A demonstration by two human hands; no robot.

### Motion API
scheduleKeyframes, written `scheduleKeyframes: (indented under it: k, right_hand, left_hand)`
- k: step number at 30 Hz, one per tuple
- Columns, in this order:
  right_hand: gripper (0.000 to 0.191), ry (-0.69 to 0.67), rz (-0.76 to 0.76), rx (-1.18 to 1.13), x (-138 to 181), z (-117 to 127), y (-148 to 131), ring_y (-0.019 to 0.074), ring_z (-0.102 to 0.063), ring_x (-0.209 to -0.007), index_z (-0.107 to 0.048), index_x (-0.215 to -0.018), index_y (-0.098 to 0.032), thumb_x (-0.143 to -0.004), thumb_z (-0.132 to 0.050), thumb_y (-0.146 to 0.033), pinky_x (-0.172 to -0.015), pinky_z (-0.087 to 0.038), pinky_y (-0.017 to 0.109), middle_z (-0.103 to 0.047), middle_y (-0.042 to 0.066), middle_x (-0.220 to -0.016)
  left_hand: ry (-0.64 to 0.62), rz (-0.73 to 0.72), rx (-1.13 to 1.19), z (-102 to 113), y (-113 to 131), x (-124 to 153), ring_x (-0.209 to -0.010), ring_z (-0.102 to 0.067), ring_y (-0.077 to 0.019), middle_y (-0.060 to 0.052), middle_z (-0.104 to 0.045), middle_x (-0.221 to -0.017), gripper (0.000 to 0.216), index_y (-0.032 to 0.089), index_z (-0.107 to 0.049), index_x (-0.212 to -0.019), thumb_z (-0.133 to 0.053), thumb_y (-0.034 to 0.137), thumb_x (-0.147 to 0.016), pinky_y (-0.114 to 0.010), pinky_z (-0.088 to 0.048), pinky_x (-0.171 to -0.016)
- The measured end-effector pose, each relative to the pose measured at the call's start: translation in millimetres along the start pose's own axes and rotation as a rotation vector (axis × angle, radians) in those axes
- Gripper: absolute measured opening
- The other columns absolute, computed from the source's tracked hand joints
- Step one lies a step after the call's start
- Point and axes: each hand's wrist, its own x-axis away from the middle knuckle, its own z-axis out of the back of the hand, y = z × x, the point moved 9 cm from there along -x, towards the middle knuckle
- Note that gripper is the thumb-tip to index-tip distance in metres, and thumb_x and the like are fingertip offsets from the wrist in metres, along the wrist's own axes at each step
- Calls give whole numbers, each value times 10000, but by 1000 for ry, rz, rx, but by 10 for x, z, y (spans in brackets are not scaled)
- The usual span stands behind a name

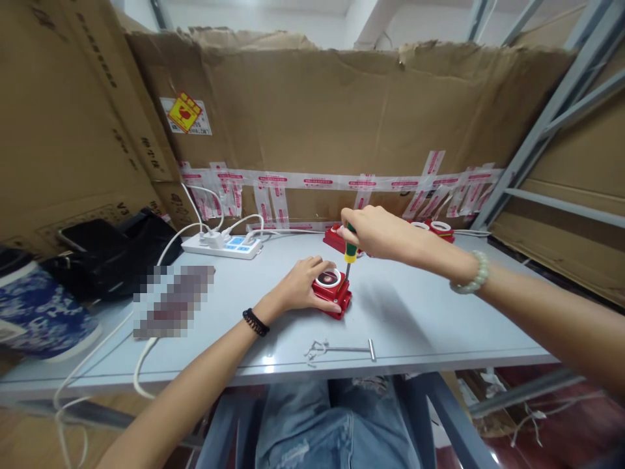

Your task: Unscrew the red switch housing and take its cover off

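Note:
A red device (336,306) with a white ring and a dark round centre lies on the table. Wrapped round its left side, my left hand (303,283) presses it down, thumb along the front edge and fingers over the back. My right hand (368,228) grips the green and yellow handle of a screwdriver (350,253) from above. The screwdriver stands nearly upright, its tip meeting the right part of the device. Whether a screw sits under the tip is too small to tell. A metal T-shaped tool (351,349) lies near the front edge beside small pale bits (315,352).
More red devices (442,229) stand at the back, partly behind my right arm. A white power strip (224,245) with plugged cables is at the back left. Further left are a black bag (122,254), a phone (88,233) and a blue patterned container (43,312). Cardboard (312,111) walls the rear.

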Motion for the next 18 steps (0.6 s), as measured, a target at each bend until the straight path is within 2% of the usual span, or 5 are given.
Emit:
scheduleKeyframes:
  k: [4,8,10,14,18]
  right_hand:
    - [221,-139,53,-155,53,-70,-9,160,-562,-680,-471,-1040,-177,-869,-428,-311,-534,-346,262,-637,82,-907]
    - [366,-42,-109,47,70,-30,135,226,-581,-701,-477,-1023,-115,-893,-384,-445,-522,-324,293,-620,134,-827]
    - [355,8,-148,123,54,-17,184,240,-581,-706,-489,-983,-108,-901,-379,-436,-524,-312,301,-610,141,-793]
    - [197,-37,17,-44,19,-52,96,185,-550,-675,-460,-1013,-177,-868,-454,-309,-541,-334,288,-615,79,-834]
    - [159,-80,118,-137,59,-26,-36,174,-553,-754,-471,-986,-204,-839,-502,-254,-578,-361,272,-609,67,-929]
  left_hand:
    - [0,-1,-3,6,2,3,-922,-545,-261,-71,-565,-1007,771,217,-522,-1136,-684,695,-554,-355,-404,-816]
    - [-3,3,-6,11,9,2,-909,-548,-258,-67,-562,-1000,775,217,-520,-1136,-670,709,-557,-364,-405,-816]
    - [-9,8,-2,13,12,1,-907,-547,-257,-67,-561,-1002,775,216,-520,-1135,-665,713,-558,-367,-407,-816]
    - [-14,13,2,12,9,4,-918,-542,-260,-68,-559,-1009,768,222,-516,-1142,-674,701,-562,-368,-408,-820]
    - [-13,15,6,4,-6,8,-933,-537,-261,-65,-557,-1009,765,222,-516,-1140,-676,697,-562,-364,-405,-824]
